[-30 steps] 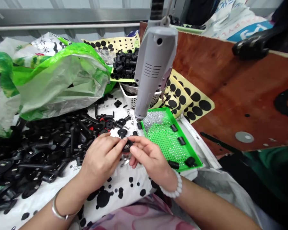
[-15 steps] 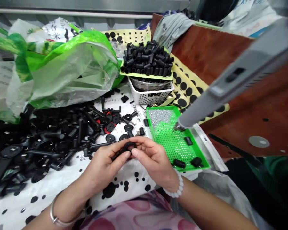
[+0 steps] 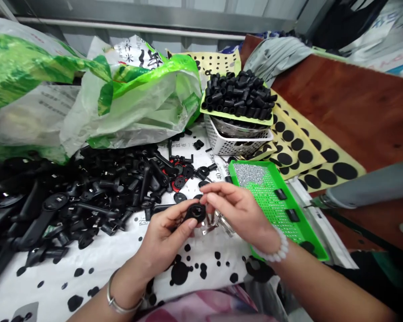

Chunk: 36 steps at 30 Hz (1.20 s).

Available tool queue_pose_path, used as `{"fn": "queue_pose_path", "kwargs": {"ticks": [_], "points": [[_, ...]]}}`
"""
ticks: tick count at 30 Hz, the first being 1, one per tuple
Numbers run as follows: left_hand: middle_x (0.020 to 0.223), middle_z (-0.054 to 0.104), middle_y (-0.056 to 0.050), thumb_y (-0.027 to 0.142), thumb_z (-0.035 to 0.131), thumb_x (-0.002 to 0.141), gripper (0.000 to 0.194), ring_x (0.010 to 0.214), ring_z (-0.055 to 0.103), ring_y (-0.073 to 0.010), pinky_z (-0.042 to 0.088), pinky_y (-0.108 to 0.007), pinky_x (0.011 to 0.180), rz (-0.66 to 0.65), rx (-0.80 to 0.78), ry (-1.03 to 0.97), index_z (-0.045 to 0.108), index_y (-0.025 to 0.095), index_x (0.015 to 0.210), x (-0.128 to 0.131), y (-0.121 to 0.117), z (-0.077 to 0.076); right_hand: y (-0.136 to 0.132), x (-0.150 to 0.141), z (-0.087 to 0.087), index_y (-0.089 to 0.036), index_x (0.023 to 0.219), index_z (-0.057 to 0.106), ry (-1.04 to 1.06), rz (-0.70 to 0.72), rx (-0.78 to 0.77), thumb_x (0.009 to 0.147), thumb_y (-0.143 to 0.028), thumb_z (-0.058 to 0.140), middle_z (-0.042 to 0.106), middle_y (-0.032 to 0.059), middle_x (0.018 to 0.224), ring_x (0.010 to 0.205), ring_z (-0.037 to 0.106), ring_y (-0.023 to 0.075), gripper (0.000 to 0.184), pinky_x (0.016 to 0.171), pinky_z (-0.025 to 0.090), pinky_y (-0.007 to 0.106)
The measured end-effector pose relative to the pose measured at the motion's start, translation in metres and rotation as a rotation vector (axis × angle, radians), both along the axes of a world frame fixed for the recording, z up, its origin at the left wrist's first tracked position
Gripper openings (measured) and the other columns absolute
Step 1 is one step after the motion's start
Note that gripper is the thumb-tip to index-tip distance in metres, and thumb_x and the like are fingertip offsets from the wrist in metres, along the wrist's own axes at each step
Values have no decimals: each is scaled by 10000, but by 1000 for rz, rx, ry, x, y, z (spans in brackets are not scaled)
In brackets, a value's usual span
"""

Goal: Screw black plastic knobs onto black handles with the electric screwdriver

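Observation:
My left hand [image 3: 164, 235] pinches a small round black plastic part [image 3: 195, 212] between thumb and fingers, just above the spotted white sheet [image 3: 87, 268]. My right hand [image 3: 237, 210] is curled over the same part from the right, fingertips touching its top edge. Small metal pieces [image 3: 215, 223] lie on the sheet right under both hands. A big heap of black plastic arms and discs [image 3: 80, 197] spreads to the left of my hands.
A green perforated tray [image 3: 275, 210] with tiny screws and black blocks lies right of my hands. Behind it a white basket [image 3: 235, 143] carries a tray of black tubes [image 3: 238, 96]. Green plastic bags [image 3: 121, 103] fill the back left. A grey power screwdriver [image 3: 366, 190] points in from the right over a brown board [image 3: 356, 112].
The grey screwdriver swung from hanging over the tray off to the right. The view shifted, and both hands stayed together on the black part, now turned more upright.

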<state>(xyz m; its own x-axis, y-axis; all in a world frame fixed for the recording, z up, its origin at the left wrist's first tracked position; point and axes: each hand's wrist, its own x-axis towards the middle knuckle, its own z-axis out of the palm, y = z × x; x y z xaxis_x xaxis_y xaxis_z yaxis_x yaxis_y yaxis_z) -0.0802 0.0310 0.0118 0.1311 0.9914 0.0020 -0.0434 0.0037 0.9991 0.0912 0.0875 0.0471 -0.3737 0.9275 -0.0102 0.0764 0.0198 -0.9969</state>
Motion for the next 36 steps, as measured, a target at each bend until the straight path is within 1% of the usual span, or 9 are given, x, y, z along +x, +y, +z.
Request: {"fn": "queue_pose_path", "kwargs": {"ticks": [2,6,9,12,16,21,25,31,36], "points": [[912,728,-65,327,626,836,334,717,661,-170,552,-237,618,18,6,-2,657,199,1143,-5,-3,1,19,-12,5,-135,959,641,-104,-10,83,839,-294,574,681,48,808,635,613,87,210,598,527,210],[893,726,-65,335,617,839,332,714,653,-167,551,-248,649,-38,23,64,670,203,1139,-9,-12,5,60,-46,5,-122,1026,610,-443,84,312,880,-258,522,686,58,889,706,622,104,218,649,520,233],[908,726,-74,342,622,832,351,751,655,-179,550,-258,686,-50,-16,67,671,215,1155,-12,-17,4,90,-77,2,-137,1009,626,-620,105,424,867,-214,540,675,61,961,867,622,148,183,809,495,290],[918,720,-82,362,630,825,376,779,660,-189,545,-253,676,-59,-128,-43,664,215,1170,-14,-18,5,116,-104,-3,-140,1033,628,-835,78,512,868,-228,544,630,100,1064,1050,564,219,204,943,428,368],[810,717,-52,430,663,794,401,691,646,-141,516,-213,630,-72,-279,-301,678,206,1127,-15,-13,14,141,-127,-12,-130,1128,569,-1117,76,495,903,-315,542,585,104,1130,1076,556,229,292,936,459,433],[682,686,-30,521,738,681,492,564,589,-89,474,-195,579,-57,-387,-461,716,188,1044,-14,-9,25,145,-134,-12,-138,1117,567,-1363,203,442,908,-339,554,593,78,1113,978,600,188,290,849,525,393],[681,683,-28,538,750,653,506,566,584,-90,467,-200,577,-53,-435,-485,726,196,1025,-16,-9,26,139,-134,-5,-131,1069,594,-1395,195,502,911,-347,539,602,88,1094,1006,590,202,273,885,496,414],[692,701,-38,554,744,651,525,557,572,-83,453,-194,568,-65,-461,-451,724,192,1031,-15,-8,25,138,-154,-6,-217,1127,627,-1142,265,685,911,-335,470,618,86,1091,1088,563,230,292,941,422,338],[696,696,-34,549,757,635,527,588,593,-94,471,-192,578,-35,-474,-465,725,184,1014,-14,-6,25,145,-179,-12,-202,1087,667,-977,381,647,835,-274,557,660,89,1103,1054,595,259,284,892,450,354]]}}
